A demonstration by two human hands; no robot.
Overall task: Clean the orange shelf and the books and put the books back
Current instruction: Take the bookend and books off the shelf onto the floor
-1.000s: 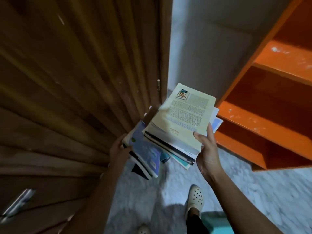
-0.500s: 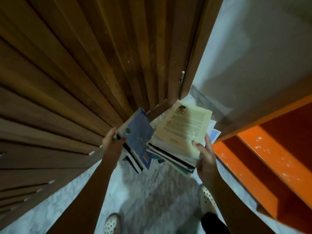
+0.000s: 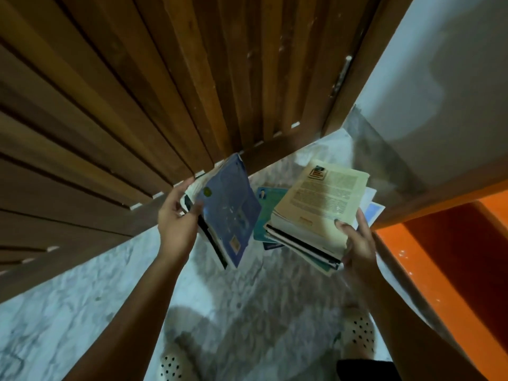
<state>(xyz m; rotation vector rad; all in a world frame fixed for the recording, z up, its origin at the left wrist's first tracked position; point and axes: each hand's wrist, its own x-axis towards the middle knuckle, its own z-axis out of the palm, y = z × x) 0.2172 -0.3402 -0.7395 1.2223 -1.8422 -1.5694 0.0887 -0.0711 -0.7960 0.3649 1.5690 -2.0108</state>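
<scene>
You hold two bunches of books above the marble floor (image 3: 68,312), between the wooden door (image 3: 137,92) and the orange shelf (image 3: 453,257).

The slatted door fills the far left, and the orange shelf stands at the right edge, just beside your right arm. Your right hand (image 3: 357,243) curls round the near end of the thicker stack (image 3: 324,204), thumb pressed on its cream top cover; a teal book (image 3: 265,213) juts out left from under it. Your left hand (image 3: 176,218) grips the thinner bunch (image 3: 231,213), blue cover facing you, tilted steeply on edge. The bunches are held apart.
</scene>
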